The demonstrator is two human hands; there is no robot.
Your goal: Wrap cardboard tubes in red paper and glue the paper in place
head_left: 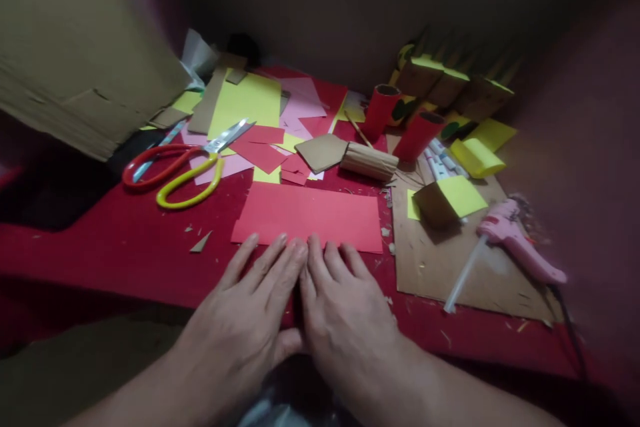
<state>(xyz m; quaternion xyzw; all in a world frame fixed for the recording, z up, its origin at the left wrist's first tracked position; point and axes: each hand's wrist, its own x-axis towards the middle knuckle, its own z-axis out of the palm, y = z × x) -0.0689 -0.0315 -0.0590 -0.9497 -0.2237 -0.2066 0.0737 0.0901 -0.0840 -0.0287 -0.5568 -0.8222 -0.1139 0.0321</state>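
A folded sheet of red paper [313, 213] lies flat on the red-covered table [195, 267] in front of me. Its near edge runs under the fingertips of both hands. My left hand [250, 307] rests with its fingers stretched out on the left half of that edge. Beside it, my right hand [340, 307] lies flat, fingers extended and tips touching the same edge nearer the middle. The two hands meet at the index fingers. Neither hand is gripping anything.
Scissors [215, 153] lie open at left, near a large cardboard piece [80, 47]. Scraps of yellow paper [245, 103] spread behind. Red tubes [383, 110] stand at the back right. A pink glue gun [520, 237] sits on a cardboard sheet [425, 267] with a yellow-topped cardboard block [440, 207].
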